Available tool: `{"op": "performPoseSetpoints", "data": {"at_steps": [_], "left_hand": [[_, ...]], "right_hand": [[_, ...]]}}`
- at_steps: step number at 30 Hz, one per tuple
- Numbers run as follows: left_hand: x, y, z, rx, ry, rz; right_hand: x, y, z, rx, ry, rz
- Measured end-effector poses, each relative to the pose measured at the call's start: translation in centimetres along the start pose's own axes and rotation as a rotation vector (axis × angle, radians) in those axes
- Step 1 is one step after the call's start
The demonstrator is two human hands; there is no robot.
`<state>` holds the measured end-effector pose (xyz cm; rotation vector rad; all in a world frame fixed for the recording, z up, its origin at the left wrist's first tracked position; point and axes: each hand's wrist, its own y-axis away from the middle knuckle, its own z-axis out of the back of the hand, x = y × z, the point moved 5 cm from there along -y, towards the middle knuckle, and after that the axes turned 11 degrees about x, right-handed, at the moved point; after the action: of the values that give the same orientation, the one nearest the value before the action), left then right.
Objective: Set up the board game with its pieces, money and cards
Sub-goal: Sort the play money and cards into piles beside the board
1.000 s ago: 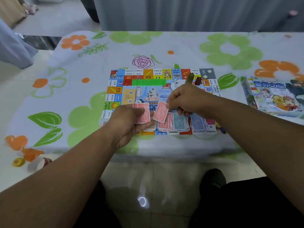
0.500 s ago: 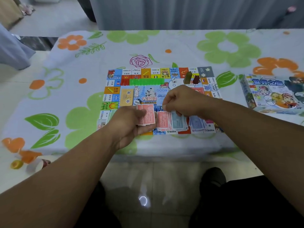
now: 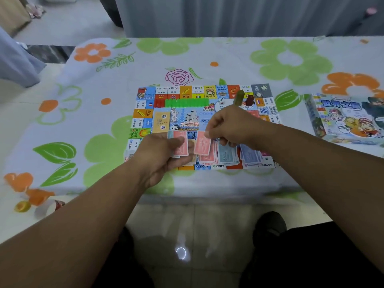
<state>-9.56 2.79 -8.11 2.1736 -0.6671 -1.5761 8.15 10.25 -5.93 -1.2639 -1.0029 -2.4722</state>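
Both hands hover over the near edge of the square, colourful paper game board (image 3: 187,91) at the centre of the frame. Of the two, the left hand (image 3: 162,156) grips a small stack of red paper notes (image 3: 180,144), with the thumb laid across their face. Just right of it, the right hand (image 3: 232,125) pinches a single red note (image 3: 202,143) between thumb and forefinger, its other fingers curled. That note hangs tilted above a red pile of notes (image 3: 207,157).

Rightward along the board's lower edge lie a pale blue pile (image 3: 226,155) and a violet-blue pile (image 3: 250,156). Higher on the board sit a row of green plastic houses (image 3: 187,103), a yellow card stack (image 3: 161,122), a white die (image 3: 221,100), an olive token (image 3: 239,96) and a dark red token (image 3: 250,99). At the right edge of the frame the illustrated game box (image 3: 349,121) lies on the flowered tablecloth (image 3: 104,80).
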Motion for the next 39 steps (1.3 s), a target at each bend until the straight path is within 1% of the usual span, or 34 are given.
{"op": "performPoseSetpoints", "data": {"at_steps": [3, 6, 10, 13, 16, 22, 25, 29, 34, 39], "left_hand": [[0.0, 0.1, 0.5, -0.036, -0.014, -0.002], [0.0, 0.1, 0.5, -0.027, 0.008, 0.0], [0.0, 0.2, 0.2, -0.018, 0.02, 0.005], [0.0, 0.2, -0.2, -0.005, 0.009, 0.017], [0.1, 0.2, -0.3, -0.011, -0.012, 0.02], [0.1, 0.1, -0.5, 0.002, -0.034, 0.009], [0.0, 0.0, -0.3, -0.007, -0.008, 0.002], [-0.4, 0.0, 0.7, -0.083, 0.015, -0.006], [-0.1, -0.1, 1.0, -0.053, -0.016, 0.001], [0.1, -0.4, 1.0, -0.046, -0.067, 0.008]], "right_hand": [[-0.6, -0.1, -0.3, 0.044, 0.042, -0.054], [-0.8, -0.2, -0.6, 0.048, 0.105, -0.083], [-0.1, -0.3, -0.7, 0.004, 0.212, -0.037], [0.8, -0.3, -0.7, -0.023, 0.128, 0.046], [1.4, -0.2, -1.1, 0.016, -0.005, 0.084], [1.6, -0.6, -1.7, 0.092, -0.055, 0.095], [1.5, -0.8, -1.0, 0.062, -0.082, 0.078], [0.5, -0.7, 0.4, 0.009, -0.061, 0.02], [-0.7, -0.7, -0.2, 0.08, 0.057, -0.08], [-0.9, -0.8, -0.4, 0.077, 0.116, -0.099]]}}
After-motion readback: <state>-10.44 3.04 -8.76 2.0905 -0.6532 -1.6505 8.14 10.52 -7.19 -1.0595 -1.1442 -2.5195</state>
